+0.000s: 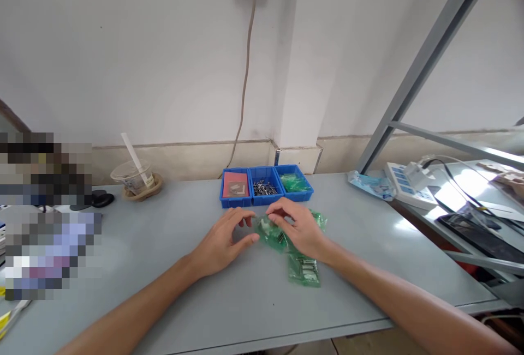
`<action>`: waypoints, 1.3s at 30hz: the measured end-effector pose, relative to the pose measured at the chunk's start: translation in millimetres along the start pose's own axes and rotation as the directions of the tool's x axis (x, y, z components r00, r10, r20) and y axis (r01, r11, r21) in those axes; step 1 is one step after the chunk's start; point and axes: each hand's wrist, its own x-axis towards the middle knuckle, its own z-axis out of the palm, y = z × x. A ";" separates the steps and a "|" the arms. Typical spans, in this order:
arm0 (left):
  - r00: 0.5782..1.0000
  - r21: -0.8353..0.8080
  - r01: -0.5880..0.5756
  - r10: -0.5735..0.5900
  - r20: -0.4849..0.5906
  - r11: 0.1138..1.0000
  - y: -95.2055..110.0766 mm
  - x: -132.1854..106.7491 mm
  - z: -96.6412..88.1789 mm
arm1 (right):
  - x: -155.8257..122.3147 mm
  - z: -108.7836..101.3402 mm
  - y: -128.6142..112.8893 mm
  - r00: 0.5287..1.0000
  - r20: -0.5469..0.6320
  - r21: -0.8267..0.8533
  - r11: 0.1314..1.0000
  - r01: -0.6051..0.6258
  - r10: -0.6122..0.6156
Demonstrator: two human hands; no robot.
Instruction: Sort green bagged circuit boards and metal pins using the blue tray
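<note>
My right hand (298, 227) is closed in a pinch on a translucent green plastic bag (268, 235) with dark metal pieces inside. My left hand (223, 240), thumb and fingers apart, is just left of that bag and holds nothing. Below my right hand lies a second green plastic bag (305, 272) containing several short metal pins. More green plastic (320, 220) shows behind the right hand, partly hidden. Beyond the hands stand three joined blue bins: the left bin (235, 202) holds a pink card, the middle bin (266, 199) loose metal pieces, and the right bin (302, 197) green bags.
On the grey table (172, 306), a plastic cup (133, 176) with a straw stands at back left. A blue-and-white packet (371, 185) and a white power strip (409, 187) are at right, near a metal frame (429, 60). A cable (246, 66) hangs down the wall.
</note>
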 end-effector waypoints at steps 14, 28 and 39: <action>0.985 -0.150 0.115 -0.133 -0.110 0.982 6.1 3.6 7.3 | 0.0 11.1 -7.6 0.979 0.187 0.069 0.993 -0.098 0.083; 0.983 -0.207 0.132 -0.155 -0.100 0.969 9.0 1.9 9.5 | 0.3 11.4 -5.0 0.966 0.246 0.083 0.991 -0.104 0.081; 0.973 -0.412 0.149 -0.208 -0.102 0.899 6.1 6.2 14.8 | 3.9 14.3 -1.0 0.952 0.276 0.402 0.883 -0.242 0.135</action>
